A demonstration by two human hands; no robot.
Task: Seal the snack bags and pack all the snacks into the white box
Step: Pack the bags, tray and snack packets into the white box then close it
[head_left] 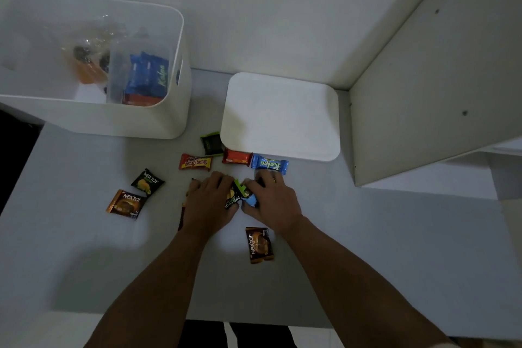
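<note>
The white box stands at the back left, holding a clear bag of blue Kalpa packs and another clear bag with dark and orange snacks. Loose snacks lie on the table: a red beng-beng bar, an orange-red bar, a blue Kalpa pack, a green-black packet, two Nextar packets at the left and a brown Nextar packet near me. My left hand and my right hand press together over a small heap of packets, fingers curled around them.
The white lid lies flat behind the loose snacks. A white shelf panel rises at the right. A white wall stands behind. The table's near edge runs just below my forearms.
</note>
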